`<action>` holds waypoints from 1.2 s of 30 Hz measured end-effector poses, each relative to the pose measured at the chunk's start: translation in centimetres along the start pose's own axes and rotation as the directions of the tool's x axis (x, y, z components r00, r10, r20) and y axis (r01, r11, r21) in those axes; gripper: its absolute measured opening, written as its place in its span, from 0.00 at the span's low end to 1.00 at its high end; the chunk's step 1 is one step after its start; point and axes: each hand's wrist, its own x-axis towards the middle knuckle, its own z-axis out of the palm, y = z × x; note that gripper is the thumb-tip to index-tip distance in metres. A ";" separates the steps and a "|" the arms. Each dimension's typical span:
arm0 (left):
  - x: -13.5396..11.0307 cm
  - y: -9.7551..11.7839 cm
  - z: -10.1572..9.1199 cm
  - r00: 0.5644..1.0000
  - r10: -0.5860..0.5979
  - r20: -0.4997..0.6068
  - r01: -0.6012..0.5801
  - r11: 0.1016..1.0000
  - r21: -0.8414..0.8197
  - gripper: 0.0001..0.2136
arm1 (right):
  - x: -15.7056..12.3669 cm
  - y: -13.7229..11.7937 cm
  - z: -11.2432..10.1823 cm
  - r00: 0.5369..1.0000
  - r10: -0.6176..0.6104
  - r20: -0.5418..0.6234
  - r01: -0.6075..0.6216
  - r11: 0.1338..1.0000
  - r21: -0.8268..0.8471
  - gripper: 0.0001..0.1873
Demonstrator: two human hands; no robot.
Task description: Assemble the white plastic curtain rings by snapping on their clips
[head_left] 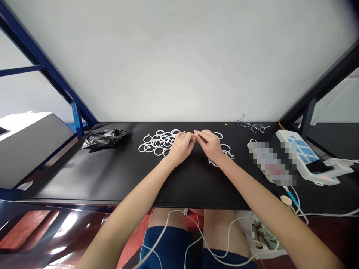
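My left hand (181,146) and my right hand (209,145) meet at the middle of a black table (112,172), fingertips pinched together on a small white ring (194,136). A pile of several loose white plastic rings (158,143) lies just left of my left hand. More white rings (224,149) lie right of and partly under my right hand. Both hands have their fingers curled and closed around the small piece between them.
A crumpled black plastic bag (105,137) lies at the table's left. Glasses (254,126) rest at the back right, with a white power strip (307,157) and cables at the right edge. Blue frame struts (75,112) rise on the left.
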 end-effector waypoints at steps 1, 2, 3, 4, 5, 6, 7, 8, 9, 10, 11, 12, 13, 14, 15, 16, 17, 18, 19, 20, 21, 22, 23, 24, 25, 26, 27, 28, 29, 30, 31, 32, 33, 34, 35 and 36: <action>0.0 0.0 0.0 1.000 0.000 0.008 0.000 1.000 0.001 0.03 | 0.0 -0.1 0.0 1.000 0.010 0.004 -0.010 1.000 -0.004 0.17; 0.0 0.1 0.0 1.000 -0.002 0.016 0.002 1.000 0.002 0.03 | 0.0 -0.1 0.0 1.000 0.019 0.005 -0.019 1.000 -0.007 0.17; 0.0 0.2 -0.1 1.000 -0.004 0.021 0.004 1.000 0.002 0.02 | 0.0 -0.1 0.0 1.000 0.026 0.003 -0.026 1.000 -0.007 0.18; 0.0 0.3 -0.1 1.000 -0.009 0.024 0.009 1.000 0.001 0.02 | 0.0 -0.1 0.0 1.000 0.030 0.000 -0.030 1.000 -0.007 0.18; 0.1 0.5 -0.2 1.000 -0.015 0.025 0.015 1.000 -0.001 0.02 | 0.0 -0.2 0.0 0.999 0.032 -0.003 -0.032 0.999 -0.008 0.18; 0.1 0.6 -0.3 0.999 -0.021 0.024 0.021 1.000 -0.007 0.02 | 0.0 -0.2 0.1 0.999 0.031 -0.008 -0.031 0.999 -0.006 0.18; 0.1 0.8 -0.4 0.999 -0.027 0.022 0.027 1.000 -0.015 0.03 | -0.1 -0.2 0.1 0.999 0.029 -0.013 -0.029 1.000 -0.002 0.18; 0.1 0.9 -0.5 0.999 -0.033 0.021 0.033 0.999 -0.024 0.04 | -0.1 -0.3 0.2 0.999 0.026 -0.021 -0.026 1.000 0.007 0.17; 0.1 1.1 -0.6 0.999 -0.037 0.019 0.037 0.999 -0.030 0.05 | -0.1 -0.4 0.2 0.999 0.023 -0.030 -0.022 1.000 0.020 0.17; 0.1 1.2 -0.7 0.999 -0.041 0.013 0.041 0.999 -0.031 0.06 | -0.1 -0.5 0.3 0.999 0.020 -0.044 -0.019 0.999 0.034 0.16; 0.1 1.3 -0.7 0.999 -0.045 0.002 0.045 0.999 -0.026 0.06 | -0.2 -0.7 0.3 0.998 0.020 -0.059 -0.017 0.999 0.048 0.15; 0.0 1.4 -0.7 0.999 -0.052 -0.015 0.051 0.999 -0.017 0.06 | -0.2 -0.9 0.4 0.997 0.022 -0.076 -0.017 0.998 0.061 0.15; 0.0 1.4 -0.8 0.997 -0.060 -0.037 0.060 0.998 -0.006 0.05 | -0.2 -1.1 0.4 0.995 0.026 -0.092 -0.019 0.997 0.076 0.14; -0.1 1.5 -0.8 0.996 -0.070 -0.062 0.071 0.997 0.005 0.05 | -0.2 -1.3 0.5 0.994 0.034 -0.107 -0.024 0.996 0.091 0.13; -0.1 1.5 -0.9 0.993 -0.081 -0.086 0.082 0.997 0.013 0.05 | -0.3 -1.5 0.6 0.992 0.044 -0.118 -0.032 0.994 0.106 0.13; -0.1 1.5 -0.9 0.990 -0.090 -0.106 0.092 0.996 0.016 0.05 | -0.3 -1.7 0.6 0.990 0.056 -0.126 -0.041 0.992 0.119 0.12; -0.1 1.5 -1.0 0.988 -0.095 -0.124 0.097 0.995 0.014 0.06 | -0.4 -1.9 0.7 0.989 0.068 -0.130 -0.051 0.990 0.130 0.12; -0.1 1.5 -1.0 0.985 -0.097 -0.140 0.099 0.995 0.008 0.07 | -0.4 -2.0 0.8 0.988 0.077 -0.130 -0.059 0.989 0.137 0.12; -0.1 1.4 -1.0 0.983 -0.096 -0.154 0.098 0.995 0.001 0.08 | -0.5 -2.1 0.8 0.988 0.084 -0.128 -0.065 0.988 0.143 0.12; -0.1 1.4 -1.1 0.981 -0.095 -0.167 0.096 0.995 -0.007 0.10 | -0.5 -2.1 0.9 0.989 0.085 -0.123 -0.067 0.987 0.148 0.11; -0.1 1.4 -1.1 0.980 -0.093 -0.175 0.092 0.996 -0.013 0.11 | -0.6 -2.2 0.9 0.990 0.083 -0.117 -0.065 0.986 0.154 0.10; -0.1 1.4 -1.0 0.980 -0.092 -0.178 0.090 0.996 -0.018 0.12 | -0.6 -2.2 0.9 0.991 0.079 -0.111 -0.061 0.985 0.159 0.10; -0.1 1.3 -1.0 0.980 -0.091 -0.175 0.089 0.996 -0.021 0.13 | -0.6 -2.2 0.9 0.992 0.073 -0.104 -0.056 0.985 0.162 0.09; -0.1 1.3 -0.9 0.982 -0.092 -0.165 0.089 0.996 -0.025 0.14 | -0.7 -2.3 0.9 0.993 0.065 -0.096 -0.049 0.986 0.159 0.09; -0.1 1.3 -0.9 0.984 -0.092 -0.152 0.088 0.996 -0.027 0.15 | -0.7 -2.4 0.9 0.995 0.057 -0.086 -0.043 0.987 0.152 0.09; -0.2 1.2 -0.8 0.986 -0.093 -0.138 0.089 0.996 -0.029 0.16 | -0.7 -2.6 0.9 0.996 0.045 -0.071 -0.034 0.989 0.142 0.08; -0.2 1.1 -0.8 0.988 -0.095 -0.121 0.092 0.995 -0.029 0.16 | -0.7 -2.8 0.9 0.998 0.029 -0.056 -0.021 0.991 0.132 0.08; -0.2 1.1 -0.7 0.990 -0.100 -0.104 0.098 0.995 -0.026 0.16 | -0.7 -2.9 0.9 0.999 0.009 -0.040 -0.004 0.992 0.124 0.08; -0.2 1.0 -0.7 0.991 -0.105 -0.089 0.103 0.994 -0.021 0.14 | -0.7 -3.1 0.9 1.000 -0.013 -0.027 0.016 0.993 0.118 0.08; -0.2 1.0 -0.7 0.991 -0.110 -0.075 0.110 0.994 -0.015 0.11 | -0.7 -3.3 1.0 0.999 -0.034 -0.018 0.036 0.993 0.115 0.08; -0.2 1.0 -0.8 0.991 -0.118 -0.063 0.117 0.993 -0.008 0.07 | -0.7 -3.5 1.0 0.998 -0.053 -0.015 0.054 0.992 0.113 0.08; -0.1 1.0 -0.9 0.990 -0.127 -0.053 0.127 0.992 -0.001 0.03 | -0.7 -3.6 1.1 0.998 -0.069 -0.016 0.070 0.991 0.112 0.08; -0.1 1.0 -0.9 0.989 -0.139 -0.048 0.140 0.990 0.005 0.02 | -0.8 -3.7 1.1 0.997 -0.081 -0.020 0.083 0.990 0.110 0.07; -0.1 1.0 -1.0 0.987 -0.153 -0.047 0.154 0.988 0.012 0.04 | -0.8 -3.7 1.2 0.995 -0.091 -0.028 0.093 0.990 0.110 0.07; -0.1 1.1 -1.1 0.984 -0.169 -0.047 0.171 0.985 0.020 0.05 | -0.8 -3.8 1.2 0.994 -0.099 -0.040 0.102 0.989 0.110 0.07; -0.2 1.1 -1.2 0.981 -0.188 -0.048 0.190 0.981 0.031 0.06 | -0.8 -3.8 1.3 0.993 -0.104 -0.051 0.110 0.988 0.110 0.06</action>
